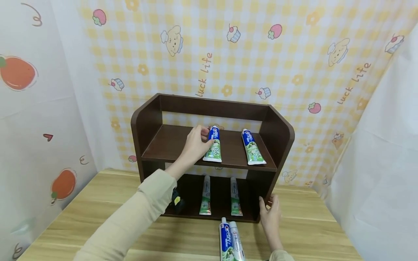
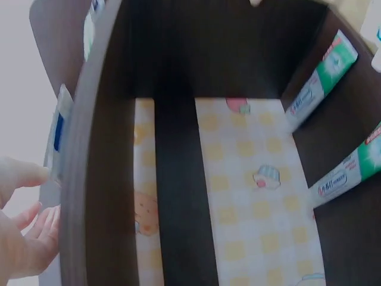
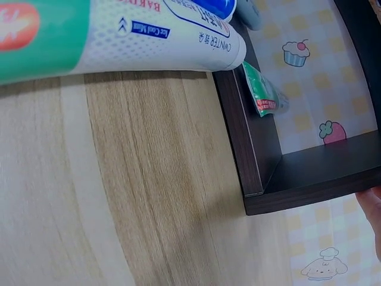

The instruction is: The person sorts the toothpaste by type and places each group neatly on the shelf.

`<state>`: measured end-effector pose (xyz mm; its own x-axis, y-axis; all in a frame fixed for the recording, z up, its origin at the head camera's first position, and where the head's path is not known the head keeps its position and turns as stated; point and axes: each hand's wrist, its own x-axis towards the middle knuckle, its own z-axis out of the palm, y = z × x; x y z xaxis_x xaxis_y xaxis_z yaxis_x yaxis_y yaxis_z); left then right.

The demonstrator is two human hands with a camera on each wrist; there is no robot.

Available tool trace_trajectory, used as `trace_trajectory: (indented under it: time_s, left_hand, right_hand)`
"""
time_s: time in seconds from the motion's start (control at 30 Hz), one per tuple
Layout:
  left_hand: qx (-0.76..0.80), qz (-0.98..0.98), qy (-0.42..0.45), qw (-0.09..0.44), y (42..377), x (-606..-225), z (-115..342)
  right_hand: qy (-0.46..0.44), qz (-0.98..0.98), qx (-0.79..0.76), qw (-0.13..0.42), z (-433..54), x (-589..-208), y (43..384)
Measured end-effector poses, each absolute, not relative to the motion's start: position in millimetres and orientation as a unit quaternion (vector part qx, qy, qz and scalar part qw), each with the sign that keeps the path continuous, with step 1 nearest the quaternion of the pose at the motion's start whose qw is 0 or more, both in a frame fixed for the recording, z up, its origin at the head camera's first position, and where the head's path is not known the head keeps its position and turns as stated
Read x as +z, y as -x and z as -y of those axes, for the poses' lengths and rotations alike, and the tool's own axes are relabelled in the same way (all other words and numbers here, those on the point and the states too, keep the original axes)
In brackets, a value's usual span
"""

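A blue, white and green toothpaste tube lies on the upper board of a dark brown two-tier shelf. My left hand is at this tube, its thumb touching it and its fingers loosely spread beside the cap end. In the left wrist view the thumb meets the tube's edge, fingers apart from it. A matching toothpaste tube lies farther right on the same board. Low on the shelf's right side panel, my right hand grips the edge, thumb toward the front and fingers outside.
Two slim green-and-silver toothpaste tubes lie apart on the lower board. On the wooden table before the shelf, a blue tube and a white-green tube lie side by side. A yellow-checked cloth hangs behind.
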<state>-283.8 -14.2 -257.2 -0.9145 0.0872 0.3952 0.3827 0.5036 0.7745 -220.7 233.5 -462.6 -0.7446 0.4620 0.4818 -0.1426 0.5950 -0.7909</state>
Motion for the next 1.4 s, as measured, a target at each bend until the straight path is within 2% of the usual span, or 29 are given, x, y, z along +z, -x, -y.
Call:
trace_trajectory:
  time_s: [0.33, 0.53, 0.73, 1.4]
  left_hand:
    - [-0.49, 0.824, 0.228, 0.169, 226.5, -287.0, 28.1]
    - [-0.491, 0.827, 0.225, 0.158, 209.9, -309.9, 31.4]
    - [-0.511, 0.822, 0.223, 0.119, 202.9, -334.2, 30.5]
    - [-0.529, 0.822, 0.203, -0.059, 186.2, -426.5, 1.0]
  right_hand:
    - [0.09, 0.821, 0.439, 0.354, -235.6, -458.6, 222.4]
    - [0.094, 0.822, 0.44, 0.349, -236.1, -460.2, 223.8]
    - [0.096, 0.821, 0.446, 0.342, -235.9, -461.3, 222.3]
    - [0.099, 0.824, 0.438, 0.344, -235.4, -463.9, 223.7]
